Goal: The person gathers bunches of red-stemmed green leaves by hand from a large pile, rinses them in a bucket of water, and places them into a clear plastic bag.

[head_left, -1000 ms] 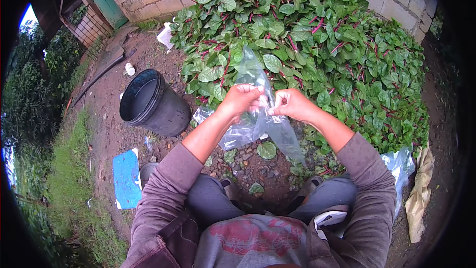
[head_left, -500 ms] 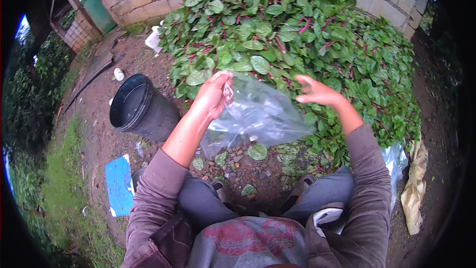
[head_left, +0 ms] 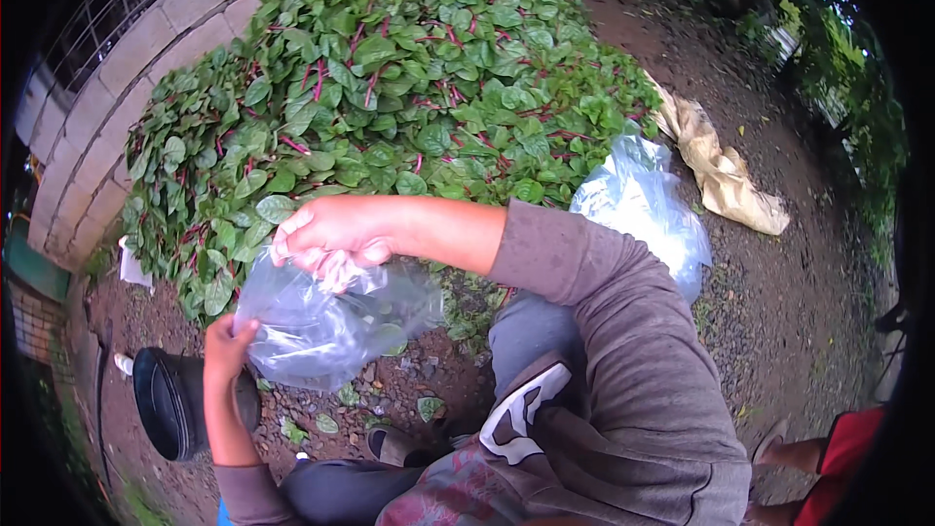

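A clear plastic bag [head_left: 307, 341] hangs between my hands in front of a large heap of leafy greens with magenta stems [head_left: 419, 88]. My right hand [head_left: 336, 239] reaches across from the right, its fingers closed on the bag's bunched upper part. Lower down, my left hand [head_left: 229, 343] pinches the bag's left edge between thumb and fingers. The bag looks thin and loosely crumpled. Ground and loose leaves show through it, and I make out no greens inside.
A black bucket [head_left: 168, 401] lies tilted beside my left forearm. Right of the heap are a shiny plastic bag [head_left: 651, 219] and a tan sack [head_left: 723, 168]. A block wall [head_left: 195, 39] stands behind. Another person's legs [head_left: 804, 472] show at lower right.
The view has swung right. My right hand, formerly apart from the bag with fingers spread, now grips its upper part. My left hand has shifted from the bunched top to the left edge.
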A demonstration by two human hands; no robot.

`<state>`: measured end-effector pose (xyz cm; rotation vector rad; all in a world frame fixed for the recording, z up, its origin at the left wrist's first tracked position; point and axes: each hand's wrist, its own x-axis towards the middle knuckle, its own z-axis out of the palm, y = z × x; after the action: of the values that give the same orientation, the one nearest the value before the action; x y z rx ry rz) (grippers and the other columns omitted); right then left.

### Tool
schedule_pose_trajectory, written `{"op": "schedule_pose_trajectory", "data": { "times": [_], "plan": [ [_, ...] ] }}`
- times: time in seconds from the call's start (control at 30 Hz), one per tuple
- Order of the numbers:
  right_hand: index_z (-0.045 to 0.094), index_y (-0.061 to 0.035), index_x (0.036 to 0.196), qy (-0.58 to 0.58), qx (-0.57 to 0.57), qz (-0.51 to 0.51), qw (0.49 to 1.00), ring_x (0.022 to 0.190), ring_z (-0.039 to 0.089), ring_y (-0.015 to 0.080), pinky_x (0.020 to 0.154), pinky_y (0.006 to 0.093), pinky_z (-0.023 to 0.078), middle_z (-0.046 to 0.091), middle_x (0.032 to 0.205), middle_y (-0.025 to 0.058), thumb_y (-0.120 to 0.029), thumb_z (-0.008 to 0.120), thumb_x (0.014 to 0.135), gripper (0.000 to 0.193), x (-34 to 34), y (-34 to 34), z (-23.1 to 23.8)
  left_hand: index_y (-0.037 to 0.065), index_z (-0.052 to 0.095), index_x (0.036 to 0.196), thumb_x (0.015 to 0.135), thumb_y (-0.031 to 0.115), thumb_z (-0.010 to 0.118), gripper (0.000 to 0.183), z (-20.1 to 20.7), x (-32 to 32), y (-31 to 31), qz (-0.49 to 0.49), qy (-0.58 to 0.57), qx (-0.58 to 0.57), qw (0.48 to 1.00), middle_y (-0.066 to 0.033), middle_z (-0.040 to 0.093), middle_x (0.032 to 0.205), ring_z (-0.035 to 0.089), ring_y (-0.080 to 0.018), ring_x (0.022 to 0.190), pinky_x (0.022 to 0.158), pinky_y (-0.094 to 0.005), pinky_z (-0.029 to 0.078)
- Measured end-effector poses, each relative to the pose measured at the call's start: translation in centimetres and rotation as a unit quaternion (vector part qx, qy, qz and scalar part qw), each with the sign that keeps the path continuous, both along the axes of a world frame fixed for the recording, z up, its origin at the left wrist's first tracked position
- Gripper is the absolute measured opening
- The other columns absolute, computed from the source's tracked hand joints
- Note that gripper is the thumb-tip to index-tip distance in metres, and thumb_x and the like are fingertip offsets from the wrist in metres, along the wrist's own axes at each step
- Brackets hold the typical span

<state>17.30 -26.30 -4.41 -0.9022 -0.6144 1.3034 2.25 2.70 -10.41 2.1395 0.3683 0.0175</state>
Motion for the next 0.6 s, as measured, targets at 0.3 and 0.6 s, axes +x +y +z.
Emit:
{"op": "schedule_pose_trajectory", "data": {
  "times": [0.3, 0.6],
  "plan": [
    [0.064, -0.005, 0.092, -0.388, -0.147, 0.042, 0.909, 0.077, 0.06, 0.0159, 0.067, 0.0292, 0.046, 0.065, 0.086, 0.0058, -0.018, 0.058, 0.085, 0.016, 2.2, -3.0, -5.1, 0.01, 0.048, 0.079, 0.083, 0.016, 0.06, 0.013, 4.4, -3.0, -1.8, 0.016, 0.018, -0.584, 0.811, 0.0019, 0.052, 0.069, 0.047, -0.0058, 0.056, 0.048, -0.019, 0.042],
    [0.055, -0.0026, 0.1, -0.092, 0.095, 0.035, 0.991, 0.07, 0.059, 0.0144, 0.067, 0.0335, 0.051, 0.061, 0.086, 0.0054, -0.014, 0.058, 0.085, 0.019, 1.8, -1.3, -2.1, 0.002, 0.055, 0.102, 0.082, 0.012, 0.059, 0.022, -1.2, -4.9, 4.5, 0.26, -0.021, -0.271, 0.926, -0.0058, 0.059, 0.086, 0.059, -0.0159, 0.079, 0.069, -0.0287, 0.05]
  ]
}}
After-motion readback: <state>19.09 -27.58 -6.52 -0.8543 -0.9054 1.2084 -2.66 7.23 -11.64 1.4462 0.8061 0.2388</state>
